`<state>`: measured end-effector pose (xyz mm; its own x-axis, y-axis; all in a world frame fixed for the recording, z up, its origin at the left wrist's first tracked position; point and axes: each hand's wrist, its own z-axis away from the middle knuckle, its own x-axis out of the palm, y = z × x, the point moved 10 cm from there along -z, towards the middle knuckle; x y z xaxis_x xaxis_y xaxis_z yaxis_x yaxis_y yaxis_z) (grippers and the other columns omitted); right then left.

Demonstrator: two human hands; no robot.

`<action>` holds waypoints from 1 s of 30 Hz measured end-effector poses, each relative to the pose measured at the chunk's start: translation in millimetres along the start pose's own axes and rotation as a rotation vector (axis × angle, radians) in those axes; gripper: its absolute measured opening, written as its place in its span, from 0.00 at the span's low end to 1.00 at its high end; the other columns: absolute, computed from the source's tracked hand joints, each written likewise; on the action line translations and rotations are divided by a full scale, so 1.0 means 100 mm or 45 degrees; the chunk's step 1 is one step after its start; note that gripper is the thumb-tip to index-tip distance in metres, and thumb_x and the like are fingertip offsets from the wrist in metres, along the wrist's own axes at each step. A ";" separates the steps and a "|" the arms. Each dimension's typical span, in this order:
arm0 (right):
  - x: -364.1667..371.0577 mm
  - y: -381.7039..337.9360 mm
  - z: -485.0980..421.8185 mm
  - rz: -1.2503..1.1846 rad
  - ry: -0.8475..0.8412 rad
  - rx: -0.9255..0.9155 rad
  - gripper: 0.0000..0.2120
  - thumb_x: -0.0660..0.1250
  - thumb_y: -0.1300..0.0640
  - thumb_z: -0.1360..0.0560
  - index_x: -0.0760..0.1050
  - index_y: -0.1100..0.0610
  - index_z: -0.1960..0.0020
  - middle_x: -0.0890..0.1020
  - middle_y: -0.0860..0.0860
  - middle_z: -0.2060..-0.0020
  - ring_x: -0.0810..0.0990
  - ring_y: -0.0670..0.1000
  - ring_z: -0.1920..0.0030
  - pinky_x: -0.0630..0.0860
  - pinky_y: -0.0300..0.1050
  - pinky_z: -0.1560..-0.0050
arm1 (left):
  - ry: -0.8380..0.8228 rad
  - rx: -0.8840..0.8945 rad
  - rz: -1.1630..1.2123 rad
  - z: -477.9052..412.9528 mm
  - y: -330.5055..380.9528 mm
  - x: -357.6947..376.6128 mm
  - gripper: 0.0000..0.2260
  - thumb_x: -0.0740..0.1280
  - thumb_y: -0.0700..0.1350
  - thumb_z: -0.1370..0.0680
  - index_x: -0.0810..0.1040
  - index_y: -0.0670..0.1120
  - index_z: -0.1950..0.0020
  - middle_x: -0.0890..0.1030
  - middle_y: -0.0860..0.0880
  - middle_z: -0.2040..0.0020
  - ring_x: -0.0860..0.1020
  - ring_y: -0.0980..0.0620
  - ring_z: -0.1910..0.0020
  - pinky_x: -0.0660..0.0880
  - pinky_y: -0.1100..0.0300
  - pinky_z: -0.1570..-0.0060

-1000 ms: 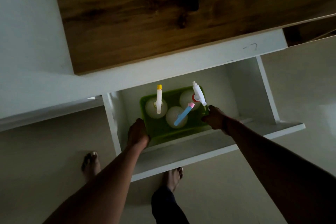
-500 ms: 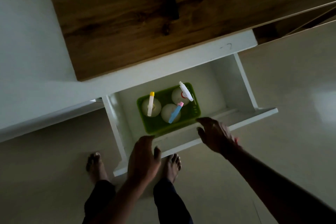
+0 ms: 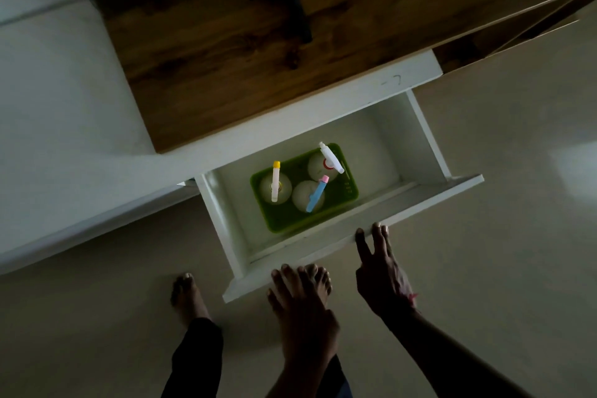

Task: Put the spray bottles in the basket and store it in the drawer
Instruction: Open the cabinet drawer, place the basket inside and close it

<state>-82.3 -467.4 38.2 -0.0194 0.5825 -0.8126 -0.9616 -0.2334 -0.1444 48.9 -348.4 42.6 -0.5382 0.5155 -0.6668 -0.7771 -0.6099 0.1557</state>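
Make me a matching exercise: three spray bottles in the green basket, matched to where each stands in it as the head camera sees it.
Column one:
1. round white spray bottle with a yellow-tipped nozzle
2. round white spray bottle with a blue and pink nozzle
3. round white spray bottle with a white trigger and red collar

Column two:
A. upper right of the green plastic basket
B. left end of the basket
C. middle, nearest the white drawer's front panel

Pairs: 1-B, 2-C, 3-A
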 end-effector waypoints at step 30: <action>-0.78 -1.07 -1.43 -0.228 -0.092 -0.032 0.44 0.64 0.58 0.27 0.36 0.57 0.23 0.33 0.58 0.24 0.35 0.59 0.24 0.55 0.61 0.25 | 0.235 0.185 -0.066 -1.27 -0.38 -1.45 0.50 0.67 0.55 0.27 0.30 0.49 0.24 0.25 0.45 0.25 0.29 0.42 0.26 0.37 0.38 0.28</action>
<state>61.5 -598.8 36.2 0.1308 0.6706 -0.7302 -0.9444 -0.1399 -0.2975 197.8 -476.1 41.0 -0.4379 0.4170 -0.7965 -0.8482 -0.4854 0.2121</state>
